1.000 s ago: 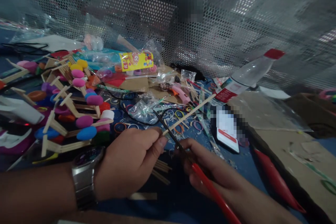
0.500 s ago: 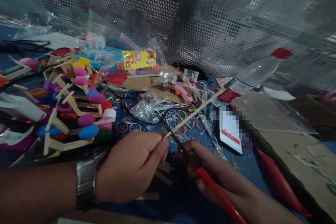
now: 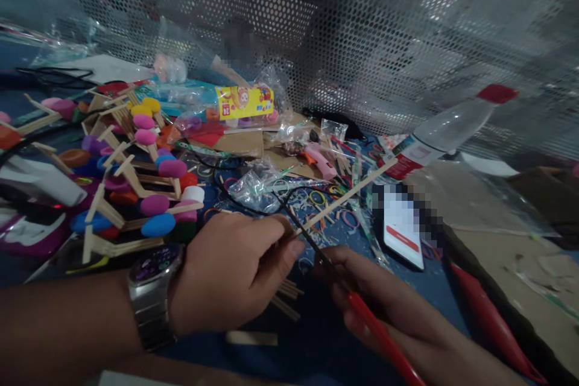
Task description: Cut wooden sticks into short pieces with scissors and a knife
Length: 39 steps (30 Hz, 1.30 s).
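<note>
Pinched between the thumb and fingers of my left hand (image 3: pixel 235 277) is one end of a thin wooden stick (image 3: pixel 350 194), which slants up and away to the right. My right hand (image 3: pixel 384 292) is closed around scissors (image 3: pixel 373 319) with red handles and dark blades. The blades cross the stick just beyond my left fingertips; whether they bite into the wood I cannot tell. Several thin sticks (image 3: pixel 287 300) lie partly hidden below my left hand, and a flat wooden piece (image 3: pixel 252 338) lies nearer me. A metal-band watch (image 3: pixel 151 292) is on my left wrist.
Wooden stick assemblies with coloured oval pieces (image 3: pixel 158 226) crowd the left. Rubber bands (image 3: pixel 348 219) and scraps litter the blue surface (image 3: pixel 316 332). A phone (image 3: pixel 400 232), a plastic bottle (image 3: pixel 446 126) and a pink glue gun (image 3: pixel 320 161) lie beyond; perforated metal mesh (image 3: pixel 271 6) stands behind.
The whole view has shifted slightly, so things sit a little further right. My left wrist has turned a little, showing more of the watch face. Both hands keep their grips; the phone screen has changed.
</note>
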Each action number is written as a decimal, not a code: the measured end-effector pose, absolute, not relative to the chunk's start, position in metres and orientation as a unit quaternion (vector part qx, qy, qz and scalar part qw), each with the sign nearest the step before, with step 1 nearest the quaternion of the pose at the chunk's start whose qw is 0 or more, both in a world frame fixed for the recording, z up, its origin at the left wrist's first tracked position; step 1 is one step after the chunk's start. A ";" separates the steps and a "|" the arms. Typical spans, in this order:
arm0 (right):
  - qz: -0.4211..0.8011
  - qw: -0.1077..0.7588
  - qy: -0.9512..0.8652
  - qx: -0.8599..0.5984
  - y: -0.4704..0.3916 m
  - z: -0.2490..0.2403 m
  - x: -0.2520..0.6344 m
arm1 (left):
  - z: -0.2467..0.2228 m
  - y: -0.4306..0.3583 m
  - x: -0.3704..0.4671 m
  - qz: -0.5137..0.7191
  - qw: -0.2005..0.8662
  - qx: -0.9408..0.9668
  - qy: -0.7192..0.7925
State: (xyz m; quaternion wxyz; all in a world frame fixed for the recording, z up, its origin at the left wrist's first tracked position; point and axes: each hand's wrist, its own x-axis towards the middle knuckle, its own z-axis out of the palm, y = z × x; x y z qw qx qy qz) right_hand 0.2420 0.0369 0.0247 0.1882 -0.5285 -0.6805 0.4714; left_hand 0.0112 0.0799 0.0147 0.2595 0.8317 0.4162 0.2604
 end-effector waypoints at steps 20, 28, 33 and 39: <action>0.448 0.153 -0.748 -0.465 0.044 0.024 0.247 | 0.023 0.080 0.019 0.253 0.720 0.530 0.371; 0.450 0.154 -0.761 -0.441 0.048 0.026 0.244 | 0.019 0.085 0.016 0.243 0.755 0.513 0.330; 0.400 0.172 -0.782 -0.447 0.046 0.023 0.242 | 0.018 0.086 0.012 0.288 0.522 0.713 0.369; 0.405 0.159 -0.782 -0.446 0.047 0.018 0.240 | 0.018 0.085 0.012 0.279 0.424 0.774 0.379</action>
